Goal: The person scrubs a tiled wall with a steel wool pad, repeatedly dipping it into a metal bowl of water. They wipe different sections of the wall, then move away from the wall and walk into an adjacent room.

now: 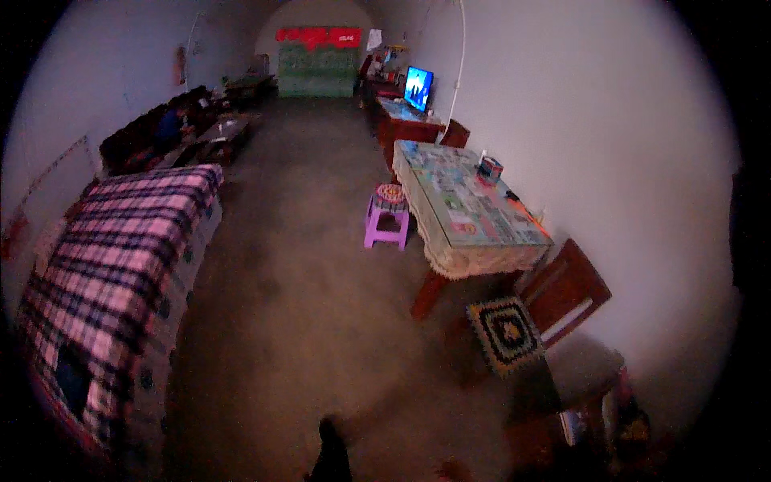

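Observation:
My left hand is out of view. At the bottom edge, a dim reddish shape looks like part of my right hand (pixel 455 470), too dark and blurred to show its fingers or anything in them. Near it, a dark foot (pixel 332 452) is on the brown floor (pixel 313 289). Ahead to the right stands a table (pixel 476 199) with a patterned top and a pale lace-edged cloth. A box (pixel 491 170) and an orange stick-like thing (pixel 530 218) lie along its wall side. A purple plastic stool (pixel 386 226) with a round patterned cushion (pixel 390 193) is beside the table.
On the left is a bed (pixel 126 241) under a pink plaid cover. A wooden chair (pixel 569 292) with a square patterned mat (pixel 507 334) stands at the table's near end. Farther off are a lit screen (pixel 418 88), a seated person (pixel 168 125), a low table (pixel 224 129) and a green-and-red panel (pixel 318 66).

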### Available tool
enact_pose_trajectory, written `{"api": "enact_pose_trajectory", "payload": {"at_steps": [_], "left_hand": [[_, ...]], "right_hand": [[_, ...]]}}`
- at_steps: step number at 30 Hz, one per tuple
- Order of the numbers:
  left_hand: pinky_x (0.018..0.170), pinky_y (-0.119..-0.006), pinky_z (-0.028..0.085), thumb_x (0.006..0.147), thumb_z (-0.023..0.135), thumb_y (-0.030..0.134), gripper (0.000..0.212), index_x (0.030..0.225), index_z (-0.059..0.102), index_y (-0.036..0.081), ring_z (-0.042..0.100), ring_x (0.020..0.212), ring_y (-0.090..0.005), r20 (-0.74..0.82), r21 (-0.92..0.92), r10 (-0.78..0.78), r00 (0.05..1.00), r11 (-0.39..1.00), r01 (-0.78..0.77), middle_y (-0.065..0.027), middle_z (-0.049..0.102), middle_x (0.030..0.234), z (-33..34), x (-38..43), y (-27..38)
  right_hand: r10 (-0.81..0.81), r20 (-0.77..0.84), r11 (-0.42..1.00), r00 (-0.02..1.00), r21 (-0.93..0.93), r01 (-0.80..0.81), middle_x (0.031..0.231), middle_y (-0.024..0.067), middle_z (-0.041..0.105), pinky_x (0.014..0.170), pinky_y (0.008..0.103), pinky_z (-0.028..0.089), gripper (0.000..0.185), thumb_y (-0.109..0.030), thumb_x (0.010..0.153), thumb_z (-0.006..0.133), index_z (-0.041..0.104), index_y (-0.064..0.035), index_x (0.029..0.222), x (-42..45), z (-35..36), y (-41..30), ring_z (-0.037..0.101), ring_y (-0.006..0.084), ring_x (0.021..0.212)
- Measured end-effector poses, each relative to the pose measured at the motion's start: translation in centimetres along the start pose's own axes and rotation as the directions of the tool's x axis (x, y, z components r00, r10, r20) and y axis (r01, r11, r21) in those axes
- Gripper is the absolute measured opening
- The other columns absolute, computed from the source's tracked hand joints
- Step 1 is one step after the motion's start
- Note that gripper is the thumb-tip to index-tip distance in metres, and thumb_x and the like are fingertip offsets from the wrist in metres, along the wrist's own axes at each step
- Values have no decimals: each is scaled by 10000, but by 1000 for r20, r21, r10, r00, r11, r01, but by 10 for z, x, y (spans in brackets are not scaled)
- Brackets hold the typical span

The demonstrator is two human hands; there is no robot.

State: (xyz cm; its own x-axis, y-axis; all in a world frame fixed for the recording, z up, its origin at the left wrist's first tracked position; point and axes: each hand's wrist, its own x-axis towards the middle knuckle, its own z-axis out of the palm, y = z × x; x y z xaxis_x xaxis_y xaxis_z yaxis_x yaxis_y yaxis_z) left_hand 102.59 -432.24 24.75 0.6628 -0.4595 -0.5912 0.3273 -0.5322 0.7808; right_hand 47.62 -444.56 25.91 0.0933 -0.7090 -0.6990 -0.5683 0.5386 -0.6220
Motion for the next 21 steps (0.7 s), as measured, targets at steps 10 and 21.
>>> {"api": "enact_pose_trajectory", "payload": {"at_steps": [10,21], "left_hand": [[747,-388,569,869,684,327,318,996,776,51,710,804,-240,68,187,100,993,976,-112,-153,733,928,101,251,230],[757,-405,568,844,701,345,325,982,782,62,715,813,-262,35,233,98,995,967,-103,-174,730,933,246,468,452]], "right_hand": [[211,16,977,977,15,-211,1211,126,661,760,407,583,435,-321,941,709,632,-19,1245,190,12,-177,669,240,996],[191,53,972,980,-151,-182,1140,131,676,747,430,581,404,-315,940,695,649,-17,1208,505,-36,-389,680,258,954]]}}
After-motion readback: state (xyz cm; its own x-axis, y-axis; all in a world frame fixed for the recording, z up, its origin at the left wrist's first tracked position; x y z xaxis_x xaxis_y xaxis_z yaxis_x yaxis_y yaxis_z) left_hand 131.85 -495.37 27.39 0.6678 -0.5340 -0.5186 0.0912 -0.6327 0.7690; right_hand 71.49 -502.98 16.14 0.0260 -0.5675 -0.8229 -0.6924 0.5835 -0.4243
